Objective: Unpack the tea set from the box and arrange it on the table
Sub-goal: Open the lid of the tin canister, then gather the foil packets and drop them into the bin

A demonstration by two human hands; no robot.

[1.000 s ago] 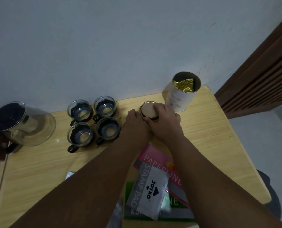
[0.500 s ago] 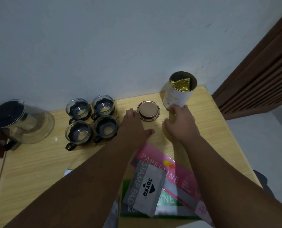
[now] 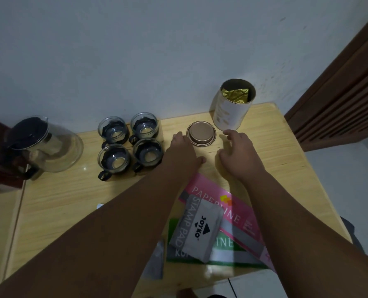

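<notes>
Hands empty over counter (image 3: 271, 147). Left hand (image 3: 184, 152) lay flat, right hand (image 3: 236, 155) loosely open. Lid (image 3: 201, 133) at 12 o'clock between them, canister (image 3: 230, 110) at 1.

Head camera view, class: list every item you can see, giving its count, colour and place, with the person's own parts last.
teapot: one, clear glass with black lid, table's left edge
tea cups: four, glass with black holders, two rows beside the teapot
tin lid: one, copper, flat on the table between the hands
tea tin: one, white, open, gold foil inside, back right
paper packs: two, pink and green, near edge
stamp pad packet: one, grey, atop the packs
table: one, light wood
left hand: open, beside the lid
right hand: open, near the tin
</notes>
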